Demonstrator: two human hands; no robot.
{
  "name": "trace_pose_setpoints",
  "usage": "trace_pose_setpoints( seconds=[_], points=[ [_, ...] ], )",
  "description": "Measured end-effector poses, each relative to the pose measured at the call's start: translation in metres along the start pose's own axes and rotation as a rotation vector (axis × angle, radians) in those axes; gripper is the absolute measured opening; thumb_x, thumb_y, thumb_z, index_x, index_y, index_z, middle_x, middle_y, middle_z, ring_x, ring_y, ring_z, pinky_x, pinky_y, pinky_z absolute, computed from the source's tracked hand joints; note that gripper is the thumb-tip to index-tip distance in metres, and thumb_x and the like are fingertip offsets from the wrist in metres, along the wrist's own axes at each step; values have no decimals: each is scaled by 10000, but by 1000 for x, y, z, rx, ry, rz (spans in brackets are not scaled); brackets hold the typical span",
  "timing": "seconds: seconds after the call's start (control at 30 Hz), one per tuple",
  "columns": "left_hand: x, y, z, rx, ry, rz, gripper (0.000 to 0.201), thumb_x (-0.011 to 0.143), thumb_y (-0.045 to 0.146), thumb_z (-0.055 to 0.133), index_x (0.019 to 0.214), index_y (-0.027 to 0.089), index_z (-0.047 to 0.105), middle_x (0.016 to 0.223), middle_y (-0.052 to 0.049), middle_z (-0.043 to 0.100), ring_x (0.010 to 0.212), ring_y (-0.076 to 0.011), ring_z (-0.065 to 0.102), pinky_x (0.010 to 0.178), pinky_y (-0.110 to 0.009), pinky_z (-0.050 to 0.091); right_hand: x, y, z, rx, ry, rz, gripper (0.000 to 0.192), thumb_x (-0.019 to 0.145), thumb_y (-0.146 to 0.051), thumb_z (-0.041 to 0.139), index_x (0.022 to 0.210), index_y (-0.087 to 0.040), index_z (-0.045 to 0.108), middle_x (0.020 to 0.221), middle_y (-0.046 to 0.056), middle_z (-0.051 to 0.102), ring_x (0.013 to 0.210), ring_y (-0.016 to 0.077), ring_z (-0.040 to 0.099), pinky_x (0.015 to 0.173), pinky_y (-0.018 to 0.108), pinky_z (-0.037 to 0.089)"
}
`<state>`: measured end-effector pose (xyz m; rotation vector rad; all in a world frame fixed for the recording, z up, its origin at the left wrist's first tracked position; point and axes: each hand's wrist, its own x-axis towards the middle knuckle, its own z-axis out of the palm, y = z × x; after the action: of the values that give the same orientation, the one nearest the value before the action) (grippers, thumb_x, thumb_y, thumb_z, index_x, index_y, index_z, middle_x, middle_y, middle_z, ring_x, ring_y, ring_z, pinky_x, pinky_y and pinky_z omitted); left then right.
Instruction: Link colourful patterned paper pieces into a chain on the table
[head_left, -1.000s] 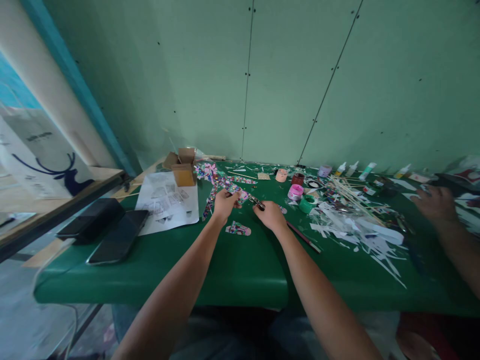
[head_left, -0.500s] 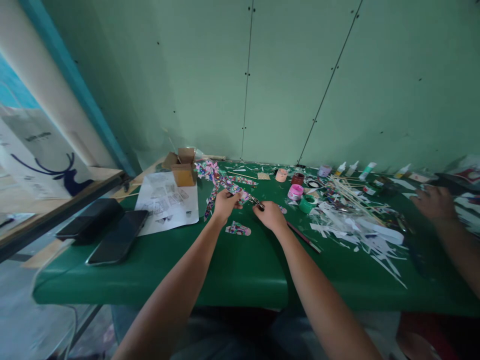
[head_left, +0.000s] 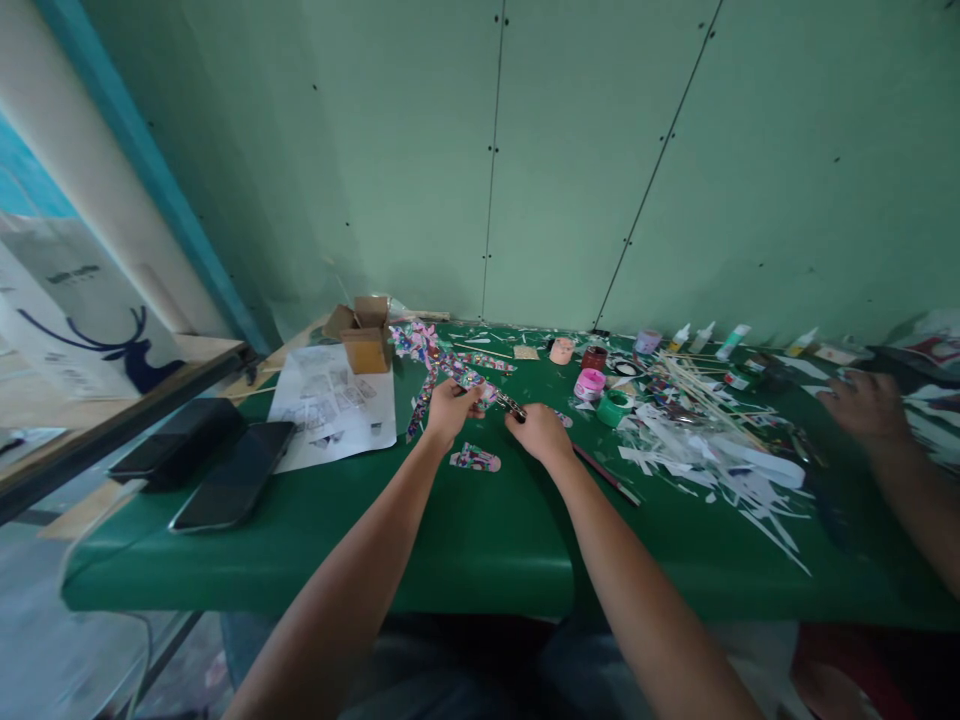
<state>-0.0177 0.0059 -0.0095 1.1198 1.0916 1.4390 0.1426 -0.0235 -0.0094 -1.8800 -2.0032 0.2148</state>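
A figure (head_left: 416, 342) covered in pink and multicoloured patterning, with long limb-like strips, is held a little above the green table. My left hand (head_left: 452, 410) is closed on its lower part, thumb on top. Just to the right, my right hand (head_left: 541, 430) is closed round a small metal plier-like tool (head_left: 512, 405), whose tip meets the figure's lower end; its jaws are too small to make out. A loose patterned piece (head_left: 475, 458) lies in front of my hands. Another patterned piece (head_left: 564, 419) shows partly behind my right hand.
A brush-like stick (head_left: 607, 473) lies right of my wrist. Paint jars (head_left: 590, 384), paper scraps (head_left: 675, 450) and thin sticks (head_left: 709, 400) spread rightward. Another person's hand (head_left: 870, 405) is at far right. Leftward are a printed sheet (head_left: 330, 445), a cardboard box (head_left: 367, 350) and a phone (head_left: 232, 480).
The view has shifted very slightly. Both my hands keep their hold on the figure and the tool, with almost no visible movement.
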Motion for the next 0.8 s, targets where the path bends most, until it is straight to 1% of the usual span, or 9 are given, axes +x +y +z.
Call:
trace_pose_setpoints(
  seconds=[0.1,0.2,0.3,0.43,0.6,0.8],
  points=[
    [1,-1,0,-14,-13,2,339,547,350,795,653,149,543,555,42,545,441,-101,547,473,-272,539,0,-1,0,-35,-5,49,297,827,-386,520,715,-170,689,721,101,684,650,189,628,526,239,325],
    [1,0,0,-15,-19,-2,371,538,378,800,650,149,530,561,41,542,449,-104,551,482,-284,547,0,-1,1,-39,-2,73,294,821,-384,520,721,-170,694,730,107,687,652,195,630,527,241,331],
    [0,2,1,-4,-12,-13,396,544,401,795,635,154,500,551,42,529,450,-113,559,471,-285,545,0,0,2,-3,4,49,307,832,-384,505,695,-174,683,701,93,680,616,184,619,502,242,304],
    [0,1,1,2,-13,-19,391,545,377,798,623,159,483,546,42,526,443,-118,565,456,-276,535,1,2,1,39,-8,30,323,848,-394,500,692,-172,676,687,87,674,597,171,612,492,239,292],
    [2,-3,0,-8,-23,2,383,534,371,801,643,154,505,564,40,538,455,-112,561,478,-281,542,1,2,1,23,-14,32,316,849,-397,510,708,-168,677,700,92,676,617,179,620,502,238,302],
    [-1,1,1,0,7,19,375,543,389,790,652,154,518,581,36,545,456,-109,552,475,-282,538,1,1,2,3,-2,40,305,835,-396,522,701,-167,672,700,94,674,613,176,612,494,240,289]
  ],
)
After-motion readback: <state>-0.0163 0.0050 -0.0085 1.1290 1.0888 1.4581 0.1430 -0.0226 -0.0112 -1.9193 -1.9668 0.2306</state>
